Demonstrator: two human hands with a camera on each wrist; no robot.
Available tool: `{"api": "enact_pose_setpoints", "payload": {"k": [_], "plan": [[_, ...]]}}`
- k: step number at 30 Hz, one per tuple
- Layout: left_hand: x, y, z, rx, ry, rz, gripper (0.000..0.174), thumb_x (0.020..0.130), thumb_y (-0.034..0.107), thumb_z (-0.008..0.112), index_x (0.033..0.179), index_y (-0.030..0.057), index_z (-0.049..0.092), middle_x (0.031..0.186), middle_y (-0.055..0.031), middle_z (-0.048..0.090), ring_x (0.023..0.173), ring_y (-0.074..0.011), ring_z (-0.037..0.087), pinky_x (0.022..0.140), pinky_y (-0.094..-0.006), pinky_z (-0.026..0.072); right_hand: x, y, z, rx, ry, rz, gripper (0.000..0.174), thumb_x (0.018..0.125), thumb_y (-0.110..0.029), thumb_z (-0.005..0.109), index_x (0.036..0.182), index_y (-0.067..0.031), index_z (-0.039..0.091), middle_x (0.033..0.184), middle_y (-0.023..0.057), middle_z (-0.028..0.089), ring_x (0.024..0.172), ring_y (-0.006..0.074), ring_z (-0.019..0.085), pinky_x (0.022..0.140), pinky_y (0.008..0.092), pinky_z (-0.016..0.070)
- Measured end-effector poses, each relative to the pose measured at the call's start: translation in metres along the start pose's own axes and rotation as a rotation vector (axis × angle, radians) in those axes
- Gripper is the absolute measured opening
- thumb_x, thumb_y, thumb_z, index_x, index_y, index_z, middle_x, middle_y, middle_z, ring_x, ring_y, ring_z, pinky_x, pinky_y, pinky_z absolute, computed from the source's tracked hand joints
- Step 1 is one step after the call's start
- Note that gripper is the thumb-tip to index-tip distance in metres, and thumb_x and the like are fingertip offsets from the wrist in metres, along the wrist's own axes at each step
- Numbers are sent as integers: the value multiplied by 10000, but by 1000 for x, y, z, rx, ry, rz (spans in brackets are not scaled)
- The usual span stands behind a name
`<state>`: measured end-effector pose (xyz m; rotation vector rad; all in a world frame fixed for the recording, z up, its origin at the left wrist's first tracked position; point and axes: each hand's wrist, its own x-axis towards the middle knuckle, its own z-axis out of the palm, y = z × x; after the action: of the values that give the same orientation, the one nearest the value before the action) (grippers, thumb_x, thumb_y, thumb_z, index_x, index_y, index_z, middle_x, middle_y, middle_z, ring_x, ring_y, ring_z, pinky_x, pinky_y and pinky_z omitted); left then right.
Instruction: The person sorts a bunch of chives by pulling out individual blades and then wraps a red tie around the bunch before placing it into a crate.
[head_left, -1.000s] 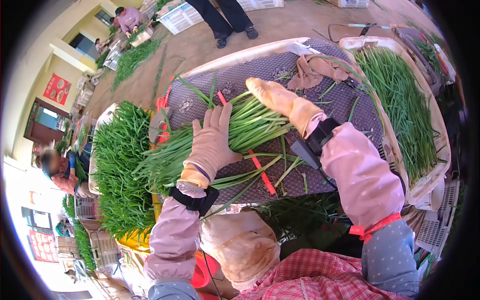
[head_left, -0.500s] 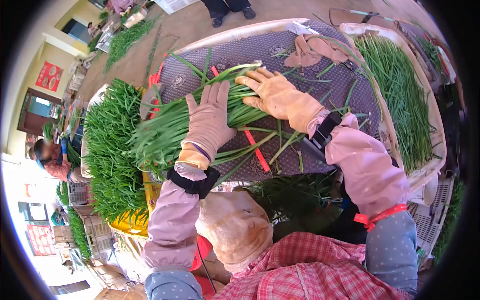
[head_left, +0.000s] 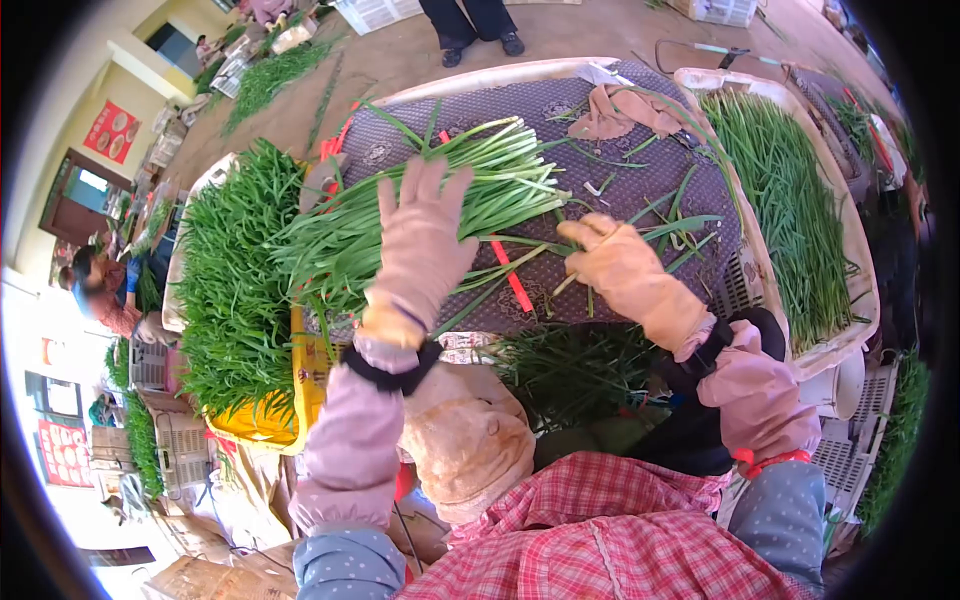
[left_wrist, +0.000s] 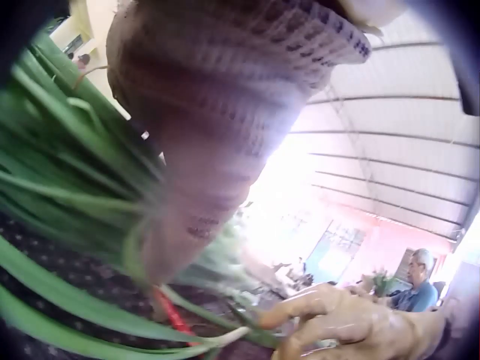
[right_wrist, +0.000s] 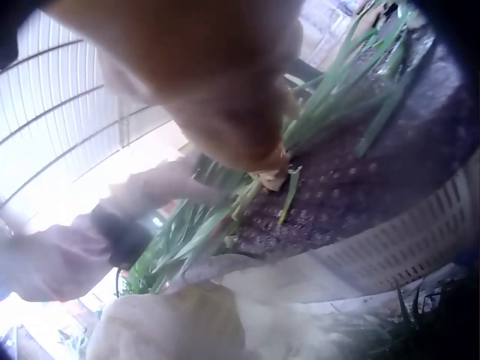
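The big bunch of long green leaves with pale stems lies on the purple patterned cloth. The left hand in a tan glove is over it, fingers spread, not gripping. The right hand in an orange-yellow glove is near a loose green stalk; I can't tell if it pinches anything. This looks like tidying strays, which calls for a light pinch.

The green bundle is partly hidden by the left hand, and the right hand is blurred in its wrist view.
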<state>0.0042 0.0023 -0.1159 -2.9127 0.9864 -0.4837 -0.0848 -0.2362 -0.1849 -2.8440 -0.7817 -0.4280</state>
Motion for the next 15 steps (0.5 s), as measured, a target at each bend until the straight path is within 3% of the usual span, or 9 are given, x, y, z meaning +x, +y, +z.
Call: {"api": "enact_pose_setpoints", "payload": {"k": [1, 3, 4, 7, 8, 10, 11, 12, 15], "plan": [[-2, 14, -16, -70, -110, -36, 465, 716, 207, 709, 1160, 127, 601, 1130, -120, 612, 1134, -320, 543, 967, -483, 405, 2, -2, -7, 2, 125, -2, 90, 740, -170, 629, 800, -110, 658, 1185, 103, 606, 1097, 312, 551, 850, 398, 494], [-19, 26, 9, -201, -332, -37, 250, 767, 174, 636, 1009, 116, 661, 907, -138, 660, 907, -330, 632, 827, -441, 485, 10, -8, -34, 140, 225, 0, 110, 720, -162, 694, 793, -98, 644, 1176, 128, 617, 1133, 339, 542, 888, 426, 482], [-25, 31, 28, -154, -286, -13, 192, 792, 142, 585, 957, 104, 676, 835, -150, 660, 834, -337, 647, 756, -442, 510, 20, -12, -49, 195, 276, -30, 126, 717, -164, 709, 796, -91, 642, 1132, 127, 636, 1126, 335, 546, 886, 431, 482], [-32, 31, 52, -156, -225, -86, 169, 809, 130, 570, 952, 117, 660, 836, -112, 669, 838, -299, 659, 724, -422, 507, 37, -33, -102, 400, 345, -131, 172, 686, -130, 748, 812, -81, 642, 1063, 125, 656, 1091, 333, 570, 876, 421, 489], [-35, 29, 54, -154, -189, -37, 160, 824, 117, 555, 954, 122, 648, 826, -89, 672, 832, -268, 668, 701, -399, 509, 40, -40, -118, 500, 353, -156, 235, 642, -105, 790, 826, -72, 645, 967, 125, 664, 932, 319, 622, 794, 399, 501], [-36, 33, 48, -104, -232, -49, 178, 820, 111, 560, 975, 120, 648, 870, -95, 676, 858, -268, 667, 729, -403, 507, 30, -51, -144, 779, 258, 25, 242, 673, -90, 803, 844, -45, 638, 908, 105, 672, 782, 221, 632, 694, 335, 491], [-32, 33, 42, -118, -388, -111, 202, 810, 112, 575, 999, 113, 646, 922, -126, 670, 893, -294, 656, 767, -415, 505, 28, -58, -144, 783, 259, 6, 242, 673, -90, 803, 844, -45, 638, 908, 105, 672, 782, 221, 632, 694, 335, 491], [-34, 31, 34, -111, -381, -117, 202, 810, 112, 575, 999, 113, 646, 922, -126, 670, 893, -294, 656, 767, -415, 505, 25, -65, -143, 964, 292, 129, 215, 727, -114, 784, 864, -32, 638, 886, 81, 668, 750, 166, 611, 654, 305, 472], [-52, 24, 24, -588, -5, -222, 193, 788, 90, 589, 978, 54, 595, 881, -166, 632, 828, -346, 618, 772, -439, 487, 23, -66, -127, 1189, 309, 369, 196, 821, -159, 738, 909, -13, 642, 862, 32, 653, 717, 91, 577, 610, 250, 447]]}}
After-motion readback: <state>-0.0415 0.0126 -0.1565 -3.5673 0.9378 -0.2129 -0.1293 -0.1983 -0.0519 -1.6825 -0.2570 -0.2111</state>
